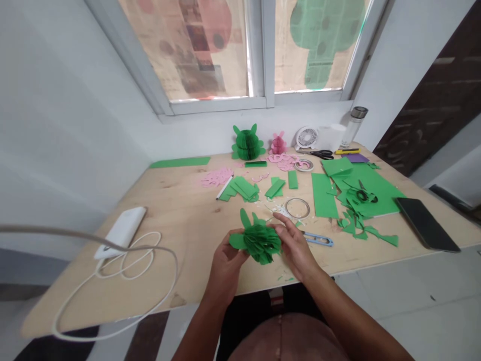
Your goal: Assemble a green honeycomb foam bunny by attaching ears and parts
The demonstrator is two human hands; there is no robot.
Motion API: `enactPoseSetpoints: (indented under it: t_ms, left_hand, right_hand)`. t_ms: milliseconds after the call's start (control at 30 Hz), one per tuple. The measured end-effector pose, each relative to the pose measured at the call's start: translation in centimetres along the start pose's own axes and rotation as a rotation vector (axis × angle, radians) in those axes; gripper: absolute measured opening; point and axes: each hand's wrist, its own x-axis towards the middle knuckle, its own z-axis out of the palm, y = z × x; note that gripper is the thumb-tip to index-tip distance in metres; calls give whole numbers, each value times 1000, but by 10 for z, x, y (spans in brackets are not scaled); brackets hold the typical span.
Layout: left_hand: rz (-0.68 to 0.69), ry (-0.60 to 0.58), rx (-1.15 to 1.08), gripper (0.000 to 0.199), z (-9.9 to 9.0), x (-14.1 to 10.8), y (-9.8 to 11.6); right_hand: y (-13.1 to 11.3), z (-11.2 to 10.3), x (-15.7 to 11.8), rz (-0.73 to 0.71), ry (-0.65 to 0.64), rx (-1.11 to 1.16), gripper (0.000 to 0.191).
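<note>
A green folded-paper figure (262,242) with fanned layers and leaf-like tabs is held above the table's front edge. My left hand (227,260) pinches it at its left side, by a rounded tab. On its right side, the fingers of my right hand (296,248) are curled against the paper layers. A blue-handled cutter (317,238) lies just beyond my right hand. Behind the figure, a roll ring of tape (297,208) rests near small white scraps.
A larger green paper figure (248,144) and a small pink one (278,144) stand by the wall. Green sheets (325,195), scissors (366,196) and a phone (426,224) lie at right. A white power bank (122,231) with a looping cable (175,271) occupies the left.
</note>
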Motion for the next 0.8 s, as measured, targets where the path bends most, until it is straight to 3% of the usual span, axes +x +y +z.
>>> enactPoseSetpoints:
  t_ms: [300, 500, 633, 800]
  left_hand:
    - [-8, 91, 39, 25, -9, -1, -6]
    - [-27, 182, -11, 20, -14, 1, -12]
    - [-88, 143, -135, 22, -16, -1, -10]
    - [-200, 59, -295, 23, -23, -9, -8]
  right_hand:
    - [8, 1, 4, -49, 15, -155, 47]
    - [4, -22, 8, -142, 119, -258, 41]
    - [1, -31, 6, -161, 147, -329, 32]
    - [-2, -18, 1, -56, 17, -265, 29]
